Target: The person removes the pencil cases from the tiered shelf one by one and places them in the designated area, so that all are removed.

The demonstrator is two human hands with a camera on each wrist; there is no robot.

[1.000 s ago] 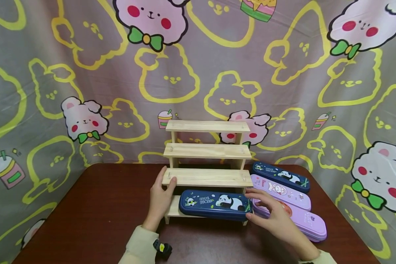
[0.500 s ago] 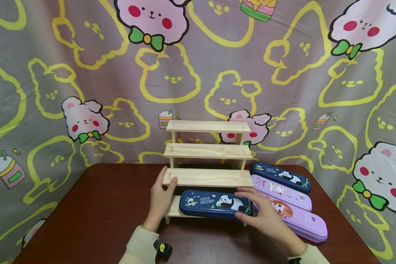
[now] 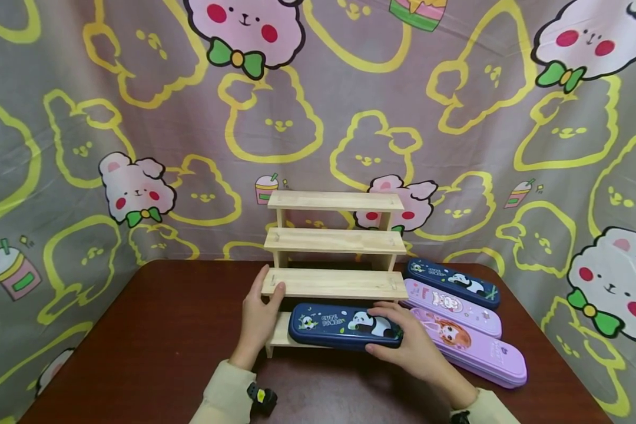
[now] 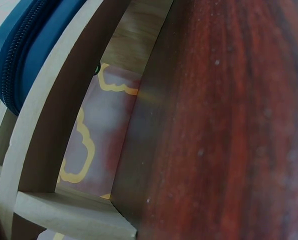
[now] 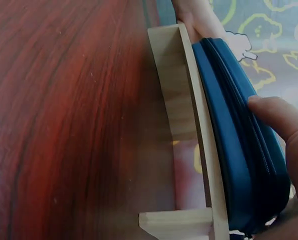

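A navy pencil case (image 3: pixel 318 337) with a panda print lies lengthwise on the lowest step of a pale wooden stepped rack (image 3: pixel 334 284). My right hand (image 3: pixel 410 347) holds the case's right end, fingers over the top and thumb at the front. In the right wrist view the thumb (image 5: pixel 274 115) presses on the case's zipped front side. My left hand (image 3: pixel 258 321) grips the rack's left side, its thumb on the end of the second step from the bottom. The left wrist view shows the case's zipped edge (image 4: pixel 26 55) above the rack's front edge.
Right of the rack lie another navy panda case (image 3: pixel 453 282), a lilac case (image 3: pixel 456 307) with a white cartoon animal, and a lilac case (image 3: pixel 474 353) with a cartoon girl. The dark red-brown table (image 3: pixel 153 353) runs back to a patterned curtain (image 3: pixel 318 118).
My right hand has slid left along the pencil case, from its right end further over the lid. The case stays about where it was; my left hand stays on the rack.
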